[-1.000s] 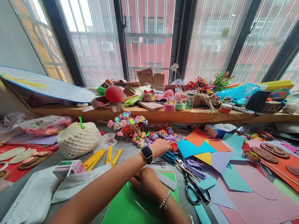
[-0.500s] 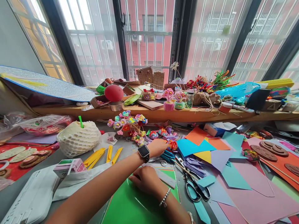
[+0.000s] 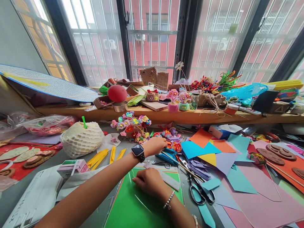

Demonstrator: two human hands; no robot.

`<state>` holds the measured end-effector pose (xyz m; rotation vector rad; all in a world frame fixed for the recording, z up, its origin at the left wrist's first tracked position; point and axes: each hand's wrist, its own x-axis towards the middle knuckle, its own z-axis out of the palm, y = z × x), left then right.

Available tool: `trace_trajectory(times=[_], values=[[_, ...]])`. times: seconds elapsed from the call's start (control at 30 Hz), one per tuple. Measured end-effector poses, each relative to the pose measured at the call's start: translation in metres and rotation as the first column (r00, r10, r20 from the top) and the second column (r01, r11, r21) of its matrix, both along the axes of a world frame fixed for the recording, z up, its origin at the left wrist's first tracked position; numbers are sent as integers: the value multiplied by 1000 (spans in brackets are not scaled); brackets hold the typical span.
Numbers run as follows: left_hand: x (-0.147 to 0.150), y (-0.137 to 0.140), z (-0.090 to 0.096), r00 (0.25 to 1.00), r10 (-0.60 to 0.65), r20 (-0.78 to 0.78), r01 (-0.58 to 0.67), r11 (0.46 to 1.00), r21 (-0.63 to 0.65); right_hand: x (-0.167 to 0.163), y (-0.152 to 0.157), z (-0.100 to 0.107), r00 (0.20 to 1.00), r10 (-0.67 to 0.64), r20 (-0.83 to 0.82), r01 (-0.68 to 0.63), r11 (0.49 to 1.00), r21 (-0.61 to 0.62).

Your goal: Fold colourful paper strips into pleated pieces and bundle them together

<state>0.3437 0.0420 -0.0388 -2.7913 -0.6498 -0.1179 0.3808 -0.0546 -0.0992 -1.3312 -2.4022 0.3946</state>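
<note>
Craft workspace, this: wooden ledge (image 3: 159, 118) lined with crocheted flowerpots (image 3: 173, 107); below ledge, green sheet (image 3: 135, 213), cut coloured paper (image 3: 200, 138), brown moulded shapes (image 3: 270, 156).

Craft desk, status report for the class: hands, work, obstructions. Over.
Left hand outstretched near orange ball, grip unclear. Right hand resting on green sheet. Black-handled scissors just right of the sheet, possibly crowding that side.

Two hands (image 3: 155, 147), one watch (image 3: 138, 150)
</note>
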Motion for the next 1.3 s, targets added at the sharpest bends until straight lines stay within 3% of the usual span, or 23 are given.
trace_trajectory(times=[0.13,0.3,0.53,0.8,1.0,1.17,1.3], values=[[-5,-2,3,1000,23,-19,-24,997,-77,-1,0,-2,1000,-3,-8,3,1000,12],[-7,-12,-11,995,14,-97,-29,987,-159,0,0,-2,1000,-6,2,6,1000,-14],[-23,-23,-12,998,-2,-69,-12,978,-210,-1,0,-2,1000,-20,-2,20,1000,15],[-30,-20,-5,997,52,-53,-70,900,-431,0,0,1,999,6,46,-5,1000,-16],[-32,-26,3,996,58,-74,-82,918,-387,-1,0,1,1000,-2,14,2,1000,-15],[-26,-12,14,995,92,-24,-95,928,-360,0,-1,0,1000,1,20,-1,1000,9],[-17,-8,10,998,57,-39,-66,945,-319,0,-1,1,1000,3,28,-3,1000,1]])
